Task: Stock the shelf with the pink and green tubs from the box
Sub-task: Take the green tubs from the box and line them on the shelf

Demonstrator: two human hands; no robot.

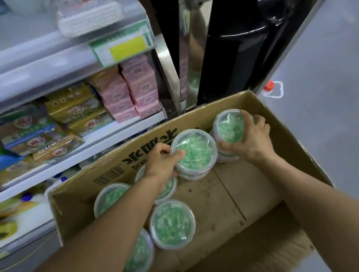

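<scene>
Head view into an open cardboard box [83,210] standing on the floor beside a stocked shelf [114,126]. The left hand [161,162] is closed around the near side of a green tub [193,153], which sits on top of another tub; the thumb lies on its clear lid. The right hand [252,139] grips the far stack of green tubs [230,127] at the box's far end, fingers curled over the top lid and thumb against the side. Four more green tubs [172,224] lie lower in the box, partly hidden by the left forearm. Pink cartons [134,89] occupy the shelf's right end.
</scene>
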